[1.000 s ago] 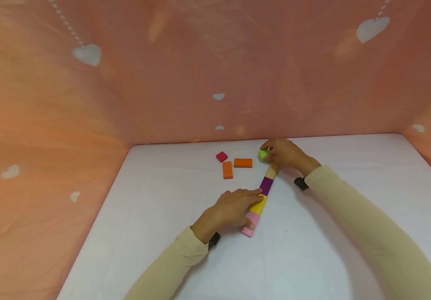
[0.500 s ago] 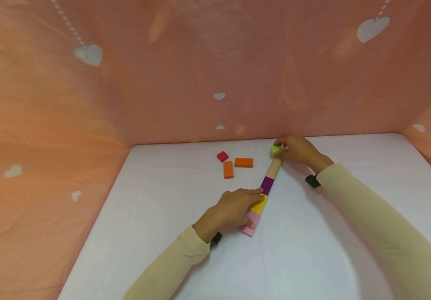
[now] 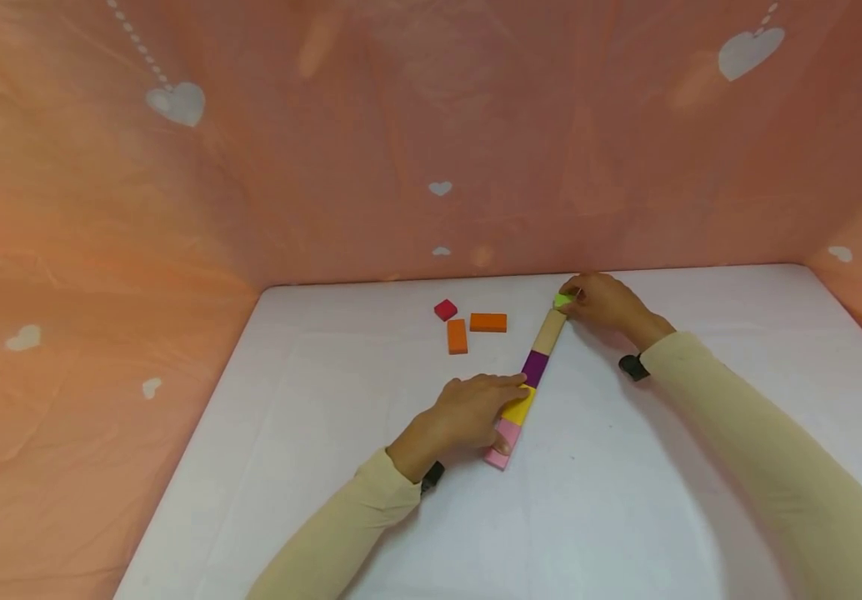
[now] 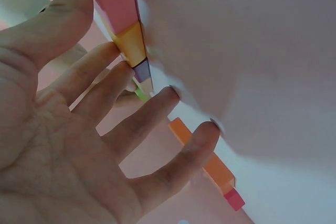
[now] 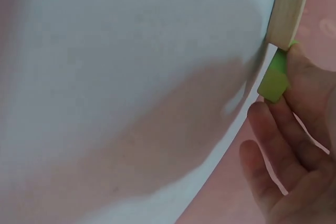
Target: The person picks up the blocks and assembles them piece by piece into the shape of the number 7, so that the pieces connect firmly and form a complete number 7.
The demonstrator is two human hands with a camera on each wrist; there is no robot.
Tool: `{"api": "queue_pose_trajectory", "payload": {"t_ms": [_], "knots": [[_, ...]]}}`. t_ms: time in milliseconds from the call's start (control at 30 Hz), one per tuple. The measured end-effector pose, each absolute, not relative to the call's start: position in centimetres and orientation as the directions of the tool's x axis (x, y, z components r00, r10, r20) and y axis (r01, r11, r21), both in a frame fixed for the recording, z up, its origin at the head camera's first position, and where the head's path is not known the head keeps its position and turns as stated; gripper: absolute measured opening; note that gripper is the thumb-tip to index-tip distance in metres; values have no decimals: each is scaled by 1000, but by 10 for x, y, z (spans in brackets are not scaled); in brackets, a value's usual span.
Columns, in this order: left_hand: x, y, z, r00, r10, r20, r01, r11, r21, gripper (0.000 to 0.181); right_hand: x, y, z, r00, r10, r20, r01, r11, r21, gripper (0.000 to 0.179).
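Note:
A slanting row of blocks lies flat on the white table: pink (image 3: 496,460), yellow (image 3: 517,411), purple (image 3: 534,367) and plain wood (image 3: 549,332). My left hand (image 3: 467,412) rests along the near part, its thumb on the pink block and extended fingertips at the yellow and purple ones. In the left wrist view, its fingers spread out straight. At the far end, my right hand (image 3: 608,305) pinches a small green block (image 3: 562,299) between thumb and fingers. In the right wrist view, this green block (image 5: 274,81) meets the end of the wood block (image 5: 289,11).
Left of the row's far end lie two orange blocks, one crosswise (image 3: 488,322) and one lengthwise (image 3: 458,337), plus a small red block (image 3: 446,310). An orange-pink cloth (image 3: 371,167) with white hearts rises just behind the table's back edge.
My right hand has carried the green block right and slightly back, from left of the wood block to its far end. The left hand stays in place on the row.

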State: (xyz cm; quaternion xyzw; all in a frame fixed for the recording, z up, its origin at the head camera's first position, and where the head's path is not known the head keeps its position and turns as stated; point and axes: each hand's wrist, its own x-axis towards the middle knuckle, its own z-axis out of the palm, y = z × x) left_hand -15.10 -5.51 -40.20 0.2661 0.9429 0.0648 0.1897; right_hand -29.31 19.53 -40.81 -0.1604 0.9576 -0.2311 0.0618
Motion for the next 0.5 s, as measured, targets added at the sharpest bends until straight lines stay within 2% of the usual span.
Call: {"api": "queue_pose_trajectory", "payload": {"t_ms": [500], "knots": [[-150, -57, -402, -783, 527, -330, 481, 850, 215, 80, -297, 199, -417, -933, -354, -64, -285, 835, -471, 36]]}}
